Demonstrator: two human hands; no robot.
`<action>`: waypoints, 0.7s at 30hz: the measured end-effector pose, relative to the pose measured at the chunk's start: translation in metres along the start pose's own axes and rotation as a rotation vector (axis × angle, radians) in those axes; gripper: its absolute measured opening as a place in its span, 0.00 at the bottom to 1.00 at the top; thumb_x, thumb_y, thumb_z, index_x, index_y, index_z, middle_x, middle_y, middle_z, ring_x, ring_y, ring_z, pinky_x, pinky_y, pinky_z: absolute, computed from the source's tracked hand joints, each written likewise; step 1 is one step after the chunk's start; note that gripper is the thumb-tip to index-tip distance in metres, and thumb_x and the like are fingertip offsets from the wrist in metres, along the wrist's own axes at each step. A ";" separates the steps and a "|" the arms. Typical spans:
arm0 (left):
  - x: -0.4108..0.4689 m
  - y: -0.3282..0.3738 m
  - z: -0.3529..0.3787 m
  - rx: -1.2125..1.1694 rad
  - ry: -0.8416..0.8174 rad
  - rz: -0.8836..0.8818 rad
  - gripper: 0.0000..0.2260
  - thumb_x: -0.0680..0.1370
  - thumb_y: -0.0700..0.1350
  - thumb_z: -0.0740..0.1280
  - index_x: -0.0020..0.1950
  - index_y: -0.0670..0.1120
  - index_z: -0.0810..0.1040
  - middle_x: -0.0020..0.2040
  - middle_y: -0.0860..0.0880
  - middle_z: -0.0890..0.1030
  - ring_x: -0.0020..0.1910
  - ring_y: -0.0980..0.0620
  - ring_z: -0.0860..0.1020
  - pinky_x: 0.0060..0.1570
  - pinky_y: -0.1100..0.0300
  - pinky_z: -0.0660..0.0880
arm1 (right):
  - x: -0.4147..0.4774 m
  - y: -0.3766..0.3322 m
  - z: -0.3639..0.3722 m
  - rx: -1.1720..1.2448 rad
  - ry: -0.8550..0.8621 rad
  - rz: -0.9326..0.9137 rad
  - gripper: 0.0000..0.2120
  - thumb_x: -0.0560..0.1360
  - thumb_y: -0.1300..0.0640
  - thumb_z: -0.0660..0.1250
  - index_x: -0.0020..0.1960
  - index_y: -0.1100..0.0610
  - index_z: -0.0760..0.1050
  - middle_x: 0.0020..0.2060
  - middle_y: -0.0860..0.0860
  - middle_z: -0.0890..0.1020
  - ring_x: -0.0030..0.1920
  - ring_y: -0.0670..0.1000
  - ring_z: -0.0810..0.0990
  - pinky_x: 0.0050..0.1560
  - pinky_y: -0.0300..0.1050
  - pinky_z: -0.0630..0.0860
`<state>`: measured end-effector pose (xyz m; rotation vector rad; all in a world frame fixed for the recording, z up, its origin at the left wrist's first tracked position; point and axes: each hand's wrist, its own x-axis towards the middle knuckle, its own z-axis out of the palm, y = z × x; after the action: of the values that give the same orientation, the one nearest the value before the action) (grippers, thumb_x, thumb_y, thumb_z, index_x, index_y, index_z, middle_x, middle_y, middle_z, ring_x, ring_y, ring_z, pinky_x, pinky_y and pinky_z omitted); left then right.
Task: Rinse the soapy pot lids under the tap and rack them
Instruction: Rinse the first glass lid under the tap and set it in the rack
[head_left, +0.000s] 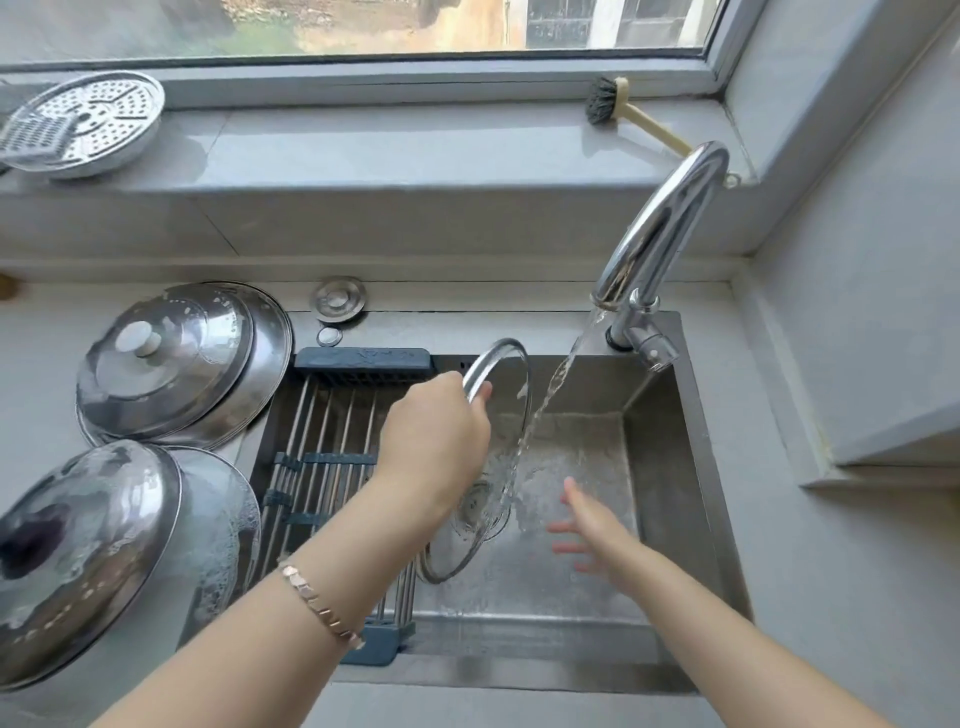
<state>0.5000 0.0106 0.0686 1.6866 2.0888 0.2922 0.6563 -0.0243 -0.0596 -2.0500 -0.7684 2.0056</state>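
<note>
My left hand grips the top rim of a glass pot lid with a steel band, held upright on edge over the sink. Water runs from the chrome tap and strikes the lid's right face. Just right of the lid, low in the basin, my right hand is open with fingers spread and holds nothing. Two soapy steel lids lie stacked on the counter to the left, and another foamy steel lid sits nearer me. A roll-up rack spans the sink's left half.
A perforated steamer plate with a small grater rests on the window sill at the far left. A dish brush lies on the sill behind the tap. A sink stopper sits behind the rack. A wall rises at the right.
</note>
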 end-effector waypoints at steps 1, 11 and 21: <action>0.002 0.002 0.002 0.035 -0.030 -0.004 0.14 0.81 0.52 0.55 0.46 0.43 0.73 0.40 0.46 0.76 0.39 0.44 0.72 0.39 0.57 0.66 | 0.000 0.000 0.011 0.150 -0.098 0.090 0.27 0.80 0.42 0.46 0.74 0.56 0.56 0.64 0.62 0.73 0.60 0.61 0.76 0.59 0.54 0.70; 0.004 -0.053 0.020 -0.955 -0.326 -0.689 0.21 0.82 0.38 0.52 0.74 0.50 0.54 0.59 0.29 0.72 0.33 0.36 0.82 0.25 0.48 0.80 | 0.011 -0.013 -0.018 0.276 0.196 -0.081 0.09 0.82 0.57 0.50 0.53 0.61 0.66 0.25 0.53 0.64 0.15 0.46 0.61 0.23 0.32 0.62; -0.018 -0.041 0.092 -1.113 -0.604 -1.009 0.07 0.82 0.43 0.53 0.56 0.40 0.65 0.43 0.38 0.75 0.39 0.43 0.78 0.41 0.51 0.77 | -0.045 -0.091 -0.061 -0.835 0.564 -0.626 0.12 0.80 0.52 0.51 0.47 0.56 0.71 0.32 0.57 0.79 0.30 0.59 0.81 0.38 0.49 0.75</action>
<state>0.5093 -0.0266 -0.0260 -0.0013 1.5208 0.4117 0.6951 0.0459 0.0276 -2.1306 -1.9839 0.7488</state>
